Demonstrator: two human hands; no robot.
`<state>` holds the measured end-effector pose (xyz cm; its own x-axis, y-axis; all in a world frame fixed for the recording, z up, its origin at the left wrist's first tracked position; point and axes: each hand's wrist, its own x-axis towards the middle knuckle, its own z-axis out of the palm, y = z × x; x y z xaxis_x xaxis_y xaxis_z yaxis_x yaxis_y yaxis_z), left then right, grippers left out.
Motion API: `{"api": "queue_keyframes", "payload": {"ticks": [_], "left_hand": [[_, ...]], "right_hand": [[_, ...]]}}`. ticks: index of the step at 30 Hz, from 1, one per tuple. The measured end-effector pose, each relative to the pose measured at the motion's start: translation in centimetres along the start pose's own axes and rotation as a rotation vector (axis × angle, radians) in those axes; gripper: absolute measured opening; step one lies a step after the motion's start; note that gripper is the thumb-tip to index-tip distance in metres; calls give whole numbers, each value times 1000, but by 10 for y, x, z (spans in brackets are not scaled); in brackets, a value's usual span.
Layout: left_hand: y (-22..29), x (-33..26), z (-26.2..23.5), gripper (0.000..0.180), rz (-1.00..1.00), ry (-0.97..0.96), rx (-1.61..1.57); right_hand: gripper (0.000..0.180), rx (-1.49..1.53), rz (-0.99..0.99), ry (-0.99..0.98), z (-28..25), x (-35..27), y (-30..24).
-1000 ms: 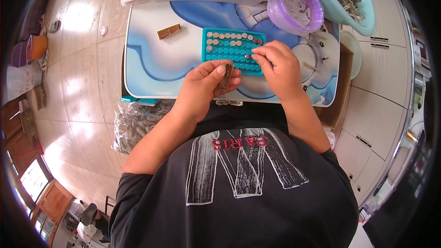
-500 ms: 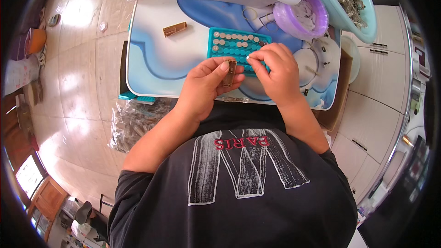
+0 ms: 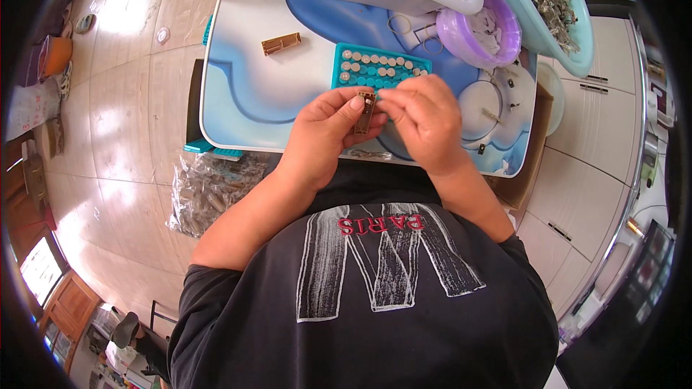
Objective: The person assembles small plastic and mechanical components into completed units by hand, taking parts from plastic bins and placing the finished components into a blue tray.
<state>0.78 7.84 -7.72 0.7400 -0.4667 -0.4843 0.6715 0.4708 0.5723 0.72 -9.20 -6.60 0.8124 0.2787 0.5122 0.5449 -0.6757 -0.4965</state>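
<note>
Head view: hands meet above a tray (image 3: 360,65)
Left hand (image 3: 326,130): fingers pinch a brown clip (image 3: 363,112)
Right hand (image 3: 425,119): fingertips pressed together at the clip's top

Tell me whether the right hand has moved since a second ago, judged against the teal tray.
Yes. The right hand has drawn back off the teal tray toward the body, and now meets the left hand at the small brown piece.
</note>
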Motion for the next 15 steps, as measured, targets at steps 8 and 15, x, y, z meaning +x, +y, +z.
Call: {"api": "queue_keyframes", "payload": {"ticks": [8, 15], "left_hand": [[5, 1, 3, 30, -21, 63, 18], [4, 2, 0, 29, -17, 70, 5]], "right_hand": [[14, -258, 110, 25, 7, 5, 29], [14, -77, 99, 78, 3, 8, 9]]}}
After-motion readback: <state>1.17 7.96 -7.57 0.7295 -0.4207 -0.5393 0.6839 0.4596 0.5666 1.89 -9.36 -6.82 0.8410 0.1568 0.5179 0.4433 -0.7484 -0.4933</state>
